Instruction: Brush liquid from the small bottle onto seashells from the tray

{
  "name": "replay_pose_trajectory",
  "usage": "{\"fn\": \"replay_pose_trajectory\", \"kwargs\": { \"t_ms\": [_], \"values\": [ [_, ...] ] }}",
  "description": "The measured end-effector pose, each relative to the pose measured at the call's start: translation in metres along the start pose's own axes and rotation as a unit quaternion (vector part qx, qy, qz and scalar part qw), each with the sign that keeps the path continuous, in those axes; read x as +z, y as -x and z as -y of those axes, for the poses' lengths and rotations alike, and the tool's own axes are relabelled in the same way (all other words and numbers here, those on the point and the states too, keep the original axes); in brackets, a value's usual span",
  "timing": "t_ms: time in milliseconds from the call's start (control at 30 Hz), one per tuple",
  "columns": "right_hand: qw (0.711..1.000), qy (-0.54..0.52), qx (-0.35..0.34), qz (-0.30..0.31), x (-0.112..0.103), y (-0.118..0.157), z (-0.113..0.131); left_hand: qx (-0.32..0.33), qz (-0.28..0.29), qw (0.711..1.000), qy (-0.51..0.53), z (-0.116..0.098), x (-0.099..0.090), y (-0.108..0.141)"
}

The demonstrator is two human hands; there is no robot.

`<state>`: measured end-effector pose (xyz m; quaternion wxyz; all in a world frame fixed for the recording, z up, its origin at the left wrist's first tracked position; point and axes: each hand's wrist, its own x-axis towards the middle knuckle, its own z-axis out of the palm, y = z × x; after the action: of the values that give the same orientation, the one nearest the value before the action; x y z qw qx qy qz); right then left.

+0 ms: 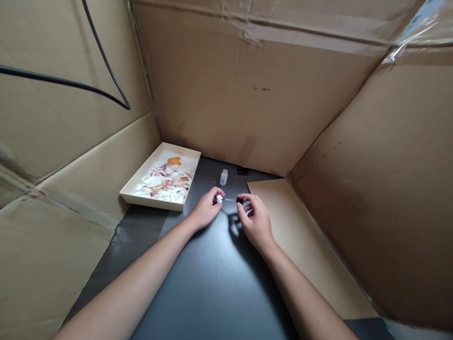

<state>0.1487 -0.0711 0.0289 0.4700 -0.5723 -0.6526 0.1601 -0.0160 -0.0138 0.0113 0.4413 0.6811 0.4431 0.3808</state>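
Observation:
My left hand (208, 208) pinches a small white piece (219, 199), too small to identify surely, though it resembles the shells nearby. Between thumb and fingers, my right hand (256, 219) grips the black cap (240, 200) of an applicator. Its thin stem (229, 199) points left, and the tip reaches the white piece; whether they touch is unclear. Just beyond both hands, a small translucent bottle (223, 177) stands upright without a cap. A shallow cream box (152, 206) lies to the left, holding several shells (166, 182) in white, reddish and orange tones.
Cardboard walls (226, 94) close in the dark tabletop (184, 293) at the back and on both sides. A flat cardboard sheet (304, 245) lies to the right, beside my right forearm. A black cable (102, 52) hangs at the upper left.

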Motion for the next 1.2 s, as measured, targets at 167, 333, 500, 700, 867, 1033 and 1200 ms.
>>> {"fn": "replay_pose_trajectory", "kwargs": {
  "t_ms": [167,333,500,700,867,1033,1200],
  "values": [
    [1.000,-0.019,-0.001,-0.006,0.0002,-0.0006,-0.0012,0.008,-0.004,1.000,-0.012,0.0001,0.0003,0.0002],
    [1.000,-0.001,0.008,-0.012,0.0003,-0.0008,-0.0020,0.012,0.000,1.000,-0.013,0.0015,0.0010,-0.0003],
    [1.000,-0.021,0.003,-0.001,0.0002,-0.0011,-0.0025,0.011,0.000,1.000,-0.004,0.0035,0.0014,-0.0004],
    [1.000,-0.014,0.006,-0.025,-0.0012,-0.0021,-0.0021,0.018,-0.003,1.000,0.015,0.0066,0.0019,-0.0006],
    [1.000,-0.010,0.001,-0.008,-0.0005,-0.0011,-0.0009,0.019,-0.005,0.999,0.030,0.0059,0.0026,-0.0002],
    [1.000,-0.023,-0.004,-0.020,-0.0002,-0.0011,-0.0011,0.006,0.003,1.000,0.029,0.0051,0.0029,0.0001],
    [1.000,-0.004,-0.003,-0.020,-0.0001,-0.0012,-0.0016,0.008,0.007,1.000,0.027,0.0058,0.0030,0.0003]
  ]
}}
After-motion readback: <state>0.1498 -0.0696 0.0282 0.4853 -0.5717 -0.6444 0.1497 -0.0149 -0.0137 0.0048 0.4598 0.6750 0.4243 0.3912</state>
